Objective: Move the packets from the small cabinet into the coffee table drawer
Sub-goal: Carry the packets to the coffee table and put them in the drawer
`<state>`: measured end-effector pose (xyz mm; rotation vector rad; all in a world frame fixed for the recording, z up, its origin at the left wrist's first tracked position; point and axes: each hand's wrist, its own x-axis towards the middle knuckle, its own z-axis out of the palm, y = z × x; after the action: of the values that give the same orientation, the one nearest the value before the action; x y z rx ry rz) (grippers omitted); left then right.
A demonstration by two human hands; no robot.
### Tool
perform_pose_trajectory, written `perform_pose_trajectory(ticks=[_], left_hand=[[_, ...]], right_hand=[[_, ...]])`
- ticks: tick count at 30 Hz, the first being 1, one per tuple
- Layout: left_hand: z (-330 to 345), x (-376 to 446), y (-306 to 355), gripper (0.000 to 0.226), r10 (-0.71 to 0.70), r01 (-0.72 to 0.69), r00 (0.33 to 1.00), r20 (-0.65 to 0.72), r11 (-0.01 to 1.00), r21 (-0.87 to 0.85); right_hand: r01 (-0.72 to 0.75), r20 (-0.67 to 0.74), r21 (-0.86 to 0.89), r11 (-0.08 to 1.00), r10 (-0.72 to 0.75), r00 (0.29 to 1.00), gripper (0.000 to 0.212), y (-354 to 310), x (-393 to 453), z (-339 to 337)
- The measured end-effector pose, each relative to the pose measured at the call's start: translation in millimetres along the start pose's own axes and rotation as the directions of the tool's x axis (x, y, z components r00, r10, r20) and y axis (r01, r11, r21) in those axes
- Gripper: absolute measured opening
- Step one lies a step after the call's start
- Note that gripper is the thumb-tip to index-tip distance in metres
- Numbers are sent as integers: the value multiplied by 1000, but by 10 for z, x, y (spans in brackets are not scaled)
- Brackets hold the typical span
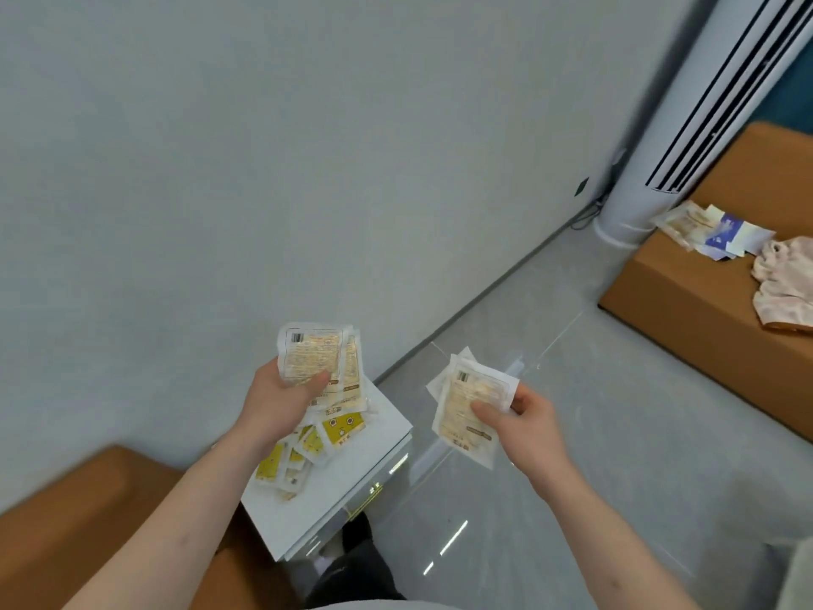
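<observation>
My left hand (pixel 275 400) grips a stack of pale packets (pixel 319 361), held above the top of the small white cabinet (pixel 352 468). My right hand (pixel 525 422) pinches a second bundle of pale packets (pixel 468 400) out over the floor, to the right of the cabinet. Several yellow and white packets (pixel 308 446) lie loose on the cabinet top below my left hand. The coffee table and its drawer are out of view.
An orange sofa arm (pixel 88 521) sits at lower left against the cabinet. Another orange sofa (pixel 686 310) at right carries more packets (pixel 712 231) and a crumpled bag (pixel 783 284). A white standing air conditioner (pixel 686 121) fills the corner. Grey glossy floor (pixel 572 433) lies between.
</observation>
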<state>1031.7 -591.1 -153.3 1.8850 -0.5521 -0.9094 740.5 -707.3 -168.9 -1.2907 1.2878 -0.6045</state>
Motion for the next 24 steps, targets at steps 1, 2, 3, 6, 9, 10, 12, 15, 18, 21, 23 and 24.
perform_pose_trajectory(ticks=[1, 2, 3, 6, 9, 10, 12, 15, 18, 21, 23, 24], left_hand=[[79, -60, 25, 27, 9, -9, 1000, 13, 1000, 12], [155, -113, 44, 28, 16, -17, 999, 30, 1000, 25], [232, -156, 65, 28, 21, -23, 999, 49, 999, 37], [446, -235, 151, 29, 27, -37, 991, 131, 997, 75], [664, -154, 253, 29, 21, -49, 972, 232, 992, 115], [746, -99, 284, 28, 12, -48, 963, 270, 991, 127], [940, 33, 344, 27, -3, -53, 941, 339, 987, 154], [1287, 133, 432, 26, 8, -87, 905, 425, 982, 167], [1623, 49, 511, 27, 21, -112, 860, 510, 982, 149], [1912, -160, 531, 25, 18, -154, 788, 615, 973, 170], [2098, -350, 530, 25, 12, -188, 741, 671, 963, 191], [2187, -464, 528, 25, 10, -202, 717, 697, 960, 194]], right_hand=[[-6, -6, 19, 1000, 6, 1000, 21, 37, -37, -99], [-12, -13, 29, 1000, 13, 1000, 21, 69, -77, -184], [-19, -24, 33, 999, 20, 1000, 21, 98, -114, -258], [-43, -76, 53, 998, 47, 996, 22, 164, -227, -437], [-45, -155, 85, 995, 58, 986, 20, 191, -337, -600], [-45, -191, 98, 994, 63, 980, 20, 204, -370, -652], [-42, -264, 132, 990, 76, 962, 18, 238, -437, -761], [-59, -343, 165, 985, 113, 932, 18, 284, -588, -927], [-62, -420, 218, 974, 151, 895, 19, 341, -812, -1080], [-52, -500, 260, 964, 180, 847, 20, 449, -1149, -1243], [-48, -554, 271, 961, 196, 809, 22, 551, -1426, -1367], [-45, -579, 274, 961, 202, 790, 23, 610, -1575, -1433]])
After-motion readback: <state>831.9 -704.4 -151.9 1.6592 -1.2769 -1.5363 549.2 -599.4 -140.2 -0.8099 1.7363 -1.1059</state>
